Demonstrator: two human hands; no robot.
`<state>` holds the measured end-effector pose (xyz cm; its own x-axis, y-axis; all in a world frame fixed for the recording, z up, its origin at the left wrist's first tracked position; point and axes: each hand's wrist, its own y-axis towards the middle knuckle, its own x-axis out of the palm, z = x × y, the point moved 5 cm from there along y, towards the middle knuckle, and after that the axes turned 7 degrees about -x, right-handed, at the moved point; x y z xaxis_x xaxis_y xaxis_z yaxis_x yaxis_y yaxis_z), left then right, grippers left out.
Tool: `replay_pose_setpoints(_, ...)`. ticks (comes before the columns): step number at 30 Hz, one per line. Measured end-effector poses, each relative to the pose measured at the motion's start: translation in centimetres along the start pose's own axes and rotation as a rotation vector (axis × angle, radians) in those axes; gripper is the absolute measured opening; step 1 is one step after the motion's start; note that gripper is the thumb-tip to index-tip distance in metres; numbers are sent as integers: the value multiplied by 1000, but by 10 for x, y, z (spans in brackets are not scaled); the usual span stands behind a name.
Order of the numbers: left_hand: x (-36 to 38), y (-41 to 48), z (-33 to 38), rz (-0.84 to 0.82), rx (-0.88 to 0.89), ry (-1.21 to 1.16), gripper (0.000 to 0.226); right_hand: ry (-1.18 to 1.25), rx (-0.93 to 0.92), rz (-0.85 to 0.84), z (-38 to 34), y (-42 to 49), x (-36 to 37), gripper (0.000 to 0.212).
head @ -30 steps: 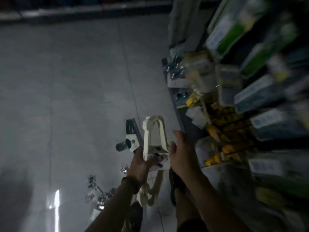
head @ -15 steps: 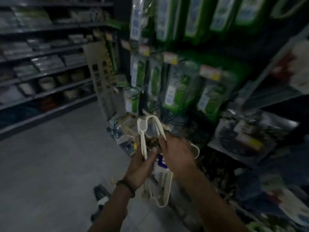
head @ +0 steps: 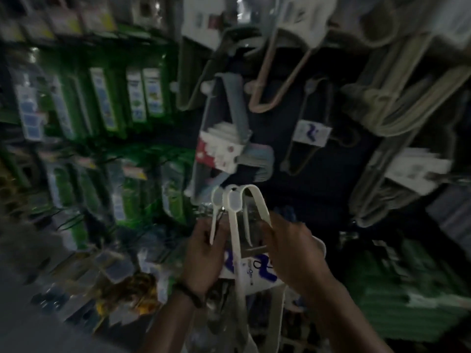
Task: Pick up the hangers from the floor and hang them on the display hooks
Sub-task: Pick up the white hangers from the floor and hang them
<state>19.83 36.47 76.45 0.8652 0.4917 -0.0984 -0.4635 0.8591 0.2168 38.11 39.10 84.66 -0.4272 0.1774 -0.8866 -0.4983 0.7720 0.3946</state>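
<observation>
A bundle of cream plastic hangers with a white and blue label is held upright in front of me, hook ends up. My left hand grips its left side and my right hand grips its right side. Above it, other hanger bundles hang on the dark display wall: a grey one with a red and white label, a pinkish one, a dark one and beige ones. The hooks themselves are too blurred to make out.
Green packaged goods hang on the rack to the left. More green packs lie at lower right. Yellow items sit low on the left shelf. The whole view is dim and motion-blurred.
My view has swung up from the floor to the display wall. Both hands have carried the cream hanger bundle up with it, toward the hanging bundles.
</observation>
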Motion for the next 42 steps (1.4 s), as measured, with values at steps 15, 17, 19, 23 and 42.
replay_pose_setpoints(15, 77, 70, 133, -109, 512, 325, 19, 28, 243, 350, 128, -9, -132, 34)
replay_pose_setpoints(17, 71, 78, 146, -181, 532, 321, 23, -25, 215, 358, 125, 5, -143, 30)
replay_pose_setpoints(19, 68, 80, 161, -268, 589, 309, 29, -96, 149, 397, 117, 22, -150, 26)
replay_pose_setpoints(23, 79, 74, 194, -378, 659, 341, 26, -185, 54, 483, 102, 53, -158, 34)
replay_pose_setpoints(42, 86, 122, 176, -394, 562, 335, 32, -525, 197, 156, 142, 206, -120, 22)
